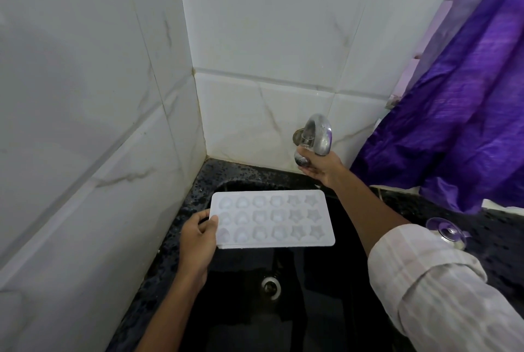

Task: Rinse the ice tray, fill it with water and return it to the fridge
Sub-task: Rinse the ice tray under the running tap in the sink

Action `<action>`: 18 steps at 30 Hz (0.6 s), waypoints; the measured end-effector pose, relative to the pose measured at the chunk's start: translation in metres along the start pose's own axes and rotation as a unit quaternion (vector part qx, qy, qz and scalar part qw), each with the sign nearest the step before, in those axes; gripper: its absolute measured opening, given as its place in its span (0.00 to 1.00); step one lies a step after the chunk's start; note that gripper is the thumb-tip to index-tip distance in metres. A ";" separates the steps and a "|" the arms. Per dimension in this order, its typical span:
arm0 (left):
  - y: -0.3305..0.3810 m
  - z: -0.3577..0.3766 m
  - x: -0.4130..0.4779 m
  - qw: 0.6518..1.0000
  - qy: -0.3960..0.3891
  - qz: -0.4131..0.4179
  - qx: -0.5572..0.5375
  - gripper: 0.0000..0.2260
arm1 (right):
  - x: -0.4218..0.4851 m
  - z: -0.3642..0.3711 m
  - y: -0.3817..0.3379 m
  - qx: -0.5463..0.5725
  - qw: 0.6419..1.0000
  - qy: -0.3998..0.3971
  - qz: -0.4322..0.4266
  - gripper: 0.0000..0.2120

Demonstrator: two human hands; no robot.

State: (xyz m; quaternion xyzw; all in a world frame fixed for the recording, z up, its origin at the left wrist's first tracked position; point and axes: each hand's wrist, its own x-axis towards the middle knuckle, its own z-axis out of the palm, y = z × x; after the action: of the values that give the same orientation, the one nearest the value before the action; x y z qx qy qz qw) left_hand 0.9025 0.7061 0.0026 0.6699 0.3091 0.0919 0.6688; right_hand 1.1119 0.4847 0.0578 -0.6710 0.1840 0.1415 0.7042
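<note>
A white ice tray (272, 217) with heart, round and star moulds is held level over the black sink (312, 309). My left hand (198, 241) grips the tray's left end, thumb on top. My right hand (319, 166) is curled round the base of the chrome tap (319, 136) on the back wall, above and behind the tray's right end. No water stream is visible from the tap.
White marble-look tiles (99, 96) close in the corner at left and behind. A purple curtain (459, 102) hangs at right. A clear suction cup (446, 231) lies on the black speckled counter (499, 241) at right. The sink drain (270, 286) lies below the tray.
</note>
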 end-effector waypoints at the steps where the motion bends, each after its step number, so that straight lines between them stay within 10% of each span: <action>1: 0.000 0.000 0.000 1.000 -0.001 0.000 -0.001 0.08 | 0.000 0.000 0.000 0.003 1.000 0.001 -0.002 0.26; 18: 0.004 0.001 0.006 1.000 0.016 -0.004 0.009 0.06 | 0.014 -0.003 0.005 -0.023 1.000 -0.008 -0.019 0.31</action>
State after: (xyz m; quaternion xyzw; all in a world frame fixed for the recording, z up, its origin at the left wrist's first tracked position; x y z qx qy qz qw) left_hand 0.9086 0.7091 0.0047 0.6728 0.3231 0.0968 0.6584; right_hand 1.1224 0.4812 0.0469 -0.6890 0.1622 0.1381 0.6927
